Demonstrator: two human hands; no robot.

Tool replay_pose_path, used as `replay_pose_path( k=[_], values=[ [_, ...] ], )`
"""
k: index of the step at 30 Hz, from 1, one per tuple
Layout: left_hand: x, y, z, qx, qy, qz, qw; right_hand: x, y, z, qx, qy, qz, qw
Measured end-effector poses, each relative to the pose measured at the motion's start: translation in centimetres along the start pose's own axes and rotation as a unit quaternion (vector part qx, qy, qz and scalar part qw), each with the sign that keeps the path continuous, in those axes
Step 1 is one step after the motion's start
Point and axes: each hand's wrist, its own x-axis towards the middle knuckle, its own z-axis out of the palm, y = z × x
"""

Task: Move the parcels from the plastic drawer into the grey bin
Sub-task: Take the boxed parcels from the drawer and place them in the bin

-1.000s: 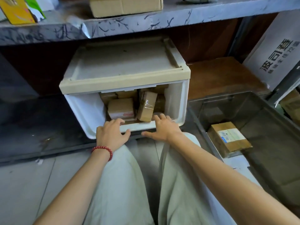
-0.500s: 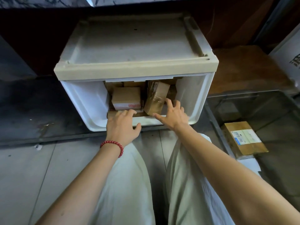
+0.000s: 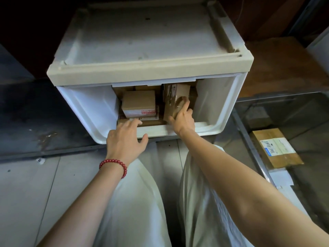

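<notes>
Several parcels (image 3: 138, 102) are crowding the drawer (image 3: 85, 107); my right hand (image 3: 183, 120) is gripping the taped parcel (image 3: 173, 100) by its lower end, probably light, stiff, slick. Meanwhile my left hand (image 3: 124, 138) is resting loose on the front edge.

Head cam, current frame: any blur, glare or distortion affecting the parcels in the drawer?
Head view: slight wide-angle bowing along the edges of the plastic drawer; rear parcels sit in shadow; mild sheen on the taped parcel in the right hand; left hand crisp, no motion blur; area behind the drawer nearly black.
</notes>
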Motion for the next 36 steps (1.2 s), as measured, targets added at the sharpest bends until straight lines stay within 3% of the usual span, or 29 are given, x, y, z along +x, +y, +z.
replay_pose_path(
  k=[5,12,15,18,24,30,36],
  values=[
    [-0.1,-1.0,-0.4,0.004,-0.004,-0.024,1.0,-0.5,0.4,-0.5,-0.062,0.027,-0.102,0.993],
    [-1.1,-1.8,-1.4,-0.023,-0.005,-0.033,0.999,-3.6,0.7,-2.5,-0.19,-0.003,-0.285,0.94],
    [-1.9,-2.2,-2.2,-0.046,-0.013,-0.008,0.999,-5.5,1.2,-4.0,-0.192,-0.014,-0.341,0.92],
    [-2.8,-2.5,-3.1,-0.044,0.007,0.065,0.997,-7.4,1.9,-5.1,-0.122,-0.029,-0.369,0.921],
    [-5.0,-2.1,-4.5,-0.188,-0.006,0.078,0.979,-9.8,2.8,-7.0,0.046,-0.094,-0.346,0.932],
    [-5.9,-1.2,-4.8,-0.419,-0.036,-0.02,0.907,-9.9,3.8,-8.0,0.213,-0.159,-0.206,0.942],
    [-5.8,-0.2,-4.3,-0.466,0.012,-0.044,0.884,-10.3,3.5,-8.0,0.29,-0.136,-0.122,0.939]
  ],
)
